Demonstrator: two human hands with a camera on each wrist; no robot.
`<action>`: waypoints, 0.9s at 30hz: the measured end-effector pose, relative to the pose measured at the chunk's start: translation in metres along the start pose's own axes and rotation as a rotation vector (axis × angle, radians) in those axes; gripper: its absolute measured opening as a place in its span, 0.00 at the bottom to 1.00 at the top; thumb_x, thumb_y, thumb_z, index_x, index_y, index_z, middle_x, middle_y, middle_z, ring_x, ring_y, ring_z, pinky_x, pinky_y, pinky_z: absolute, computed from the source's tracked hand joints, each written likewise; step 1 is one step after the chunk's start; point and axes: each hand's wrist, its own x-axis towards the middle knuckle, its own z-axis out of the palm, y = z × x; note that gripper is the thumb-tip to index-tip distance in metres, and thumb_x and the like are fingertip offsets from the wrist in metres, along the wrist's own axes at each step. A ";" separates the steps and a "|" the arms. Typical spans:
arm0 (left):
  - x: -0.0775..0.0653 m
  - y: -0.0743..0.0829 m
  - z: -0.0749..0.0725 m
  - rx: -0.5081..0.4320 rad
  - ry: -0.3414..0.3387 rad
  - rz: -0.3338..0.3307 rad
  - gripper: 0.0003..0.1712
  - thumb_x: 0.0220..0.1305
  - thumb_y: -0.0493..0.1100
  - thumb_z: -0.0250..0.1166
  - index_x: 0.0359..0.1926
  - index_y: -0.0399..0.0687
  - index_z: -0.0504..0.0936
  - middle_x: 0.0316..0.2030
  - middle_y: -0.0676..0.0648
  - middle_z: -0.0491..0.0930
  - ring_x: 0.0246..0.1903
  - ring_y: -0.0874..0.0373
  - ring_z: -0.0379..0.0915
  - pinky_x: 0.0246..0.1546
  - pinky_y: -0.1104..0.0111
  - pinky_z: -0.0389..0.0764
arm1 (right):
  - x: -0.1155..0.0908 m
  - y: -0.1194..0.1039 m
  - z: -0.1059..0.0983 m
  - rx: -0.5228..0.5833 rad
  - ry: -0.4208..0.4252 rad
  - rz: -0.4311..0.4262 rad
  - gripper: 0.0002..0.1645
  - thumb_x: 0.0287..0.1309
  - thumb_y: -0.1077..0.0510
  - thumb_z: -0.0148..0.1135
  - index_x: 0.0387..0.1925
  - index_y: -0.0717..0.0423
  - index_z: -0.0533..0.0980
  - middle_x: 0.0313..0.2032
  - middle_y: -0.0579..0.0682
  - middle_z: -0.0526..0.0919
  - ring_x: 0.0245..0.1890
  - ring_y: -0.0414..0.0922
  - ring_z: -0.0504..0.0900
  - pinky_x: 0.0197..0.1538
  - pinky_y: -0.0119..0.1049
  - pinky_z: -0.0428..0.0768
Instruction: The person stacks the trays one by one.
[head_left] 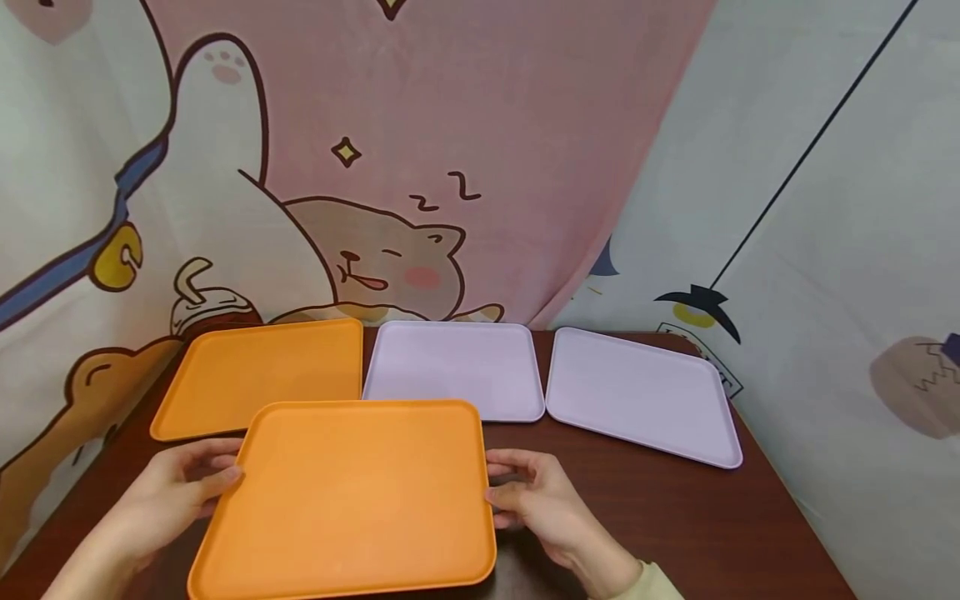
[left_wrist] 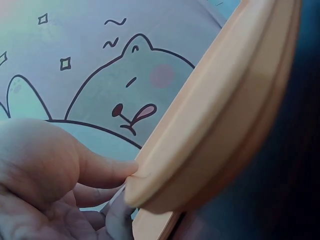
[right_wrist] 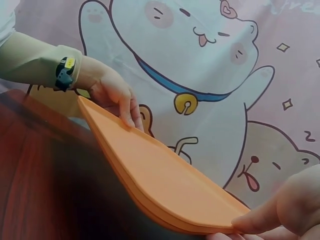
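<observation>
An orange tray point(head_left: 352, 500), rectangular with rounded corners and a low rim, is held near the front of the table by both hands. My left hand point(head_left: 165, 500) pinches its left edge, thumb at the rim and other fingers partly hidden below. On the opposite edge, my right hand point(head_left: 543, 504) grips the rim between thumb and fingers. The right wrist view shows the held tray point(right_wrist: 155, 175) raised above the tabletop, with a layered-looking side; I cannot tell whether it is one tray or a stack. Behind it lies another orange tray point(head_left: 277, 375), partly overlapped in view.
Two pale lilac trays lie along the back: one lilac tray point(head_left: 457, 367) in the middle, another lilac tray point(head_left: 641, 396) angled at the right. The dark brown table point(head_left: 660, 517) meets a hanging cloth point(head_left: 540, 125) with cartoon animals behind and at the sides.
</observation>
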 end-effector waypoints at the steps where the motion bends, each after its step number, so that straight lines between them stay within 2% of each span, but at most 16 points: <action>1: 0.000 0.001 0.002 -0.002 -0.001 -0.001 0.29 0.82 0.36 0.57 0.74 0.23 0.63 0.54 0.37 0.79 0.46 0.53 0.82 0.42 0.59 0.88 | -0.001 0.000 -0.002 -0.005 0.001 -0.005 0.33 0.61 0.72 0.68 0.67 0.74 0.72 0.54 0.63 0.79 0.39 0.48 0.87 0.33 0.36 0.87; 17: 0.001 0.010 0.024 -0.030 -0.012 0.058 0.29 0.79 0.36 0.62 0.72 0.25 0.67 0.52 0.37 0.80 0.46 0.52 0.82 0.41 0.59 0.88 | -0.011 -0.004 -0.024 -0.052 0.024 -0.036 0.32 0.61 0.71 0.68 0.67 0.74 0.73 0.52 0.62 0.81 0.39 0.47 0.86 0.33 0.36 0.87; 27: 0.005 0.018 0.036 -0.044 -0.021 0.065 0.27 0.78 0.34 0.61 0.72 0.24 0.68 0.52 0.37 0.81 0.47 0.51 0.83 0.41 0.58 0.89 | -0.016 -0.004 -0.036 -0.084 0.052 -0.040 0.32 0.60 0.71 0.68 0.66 0.74 0.73 0.51 0.60 0.82 0.39 0.47 0.86 0.34 0.37 0.87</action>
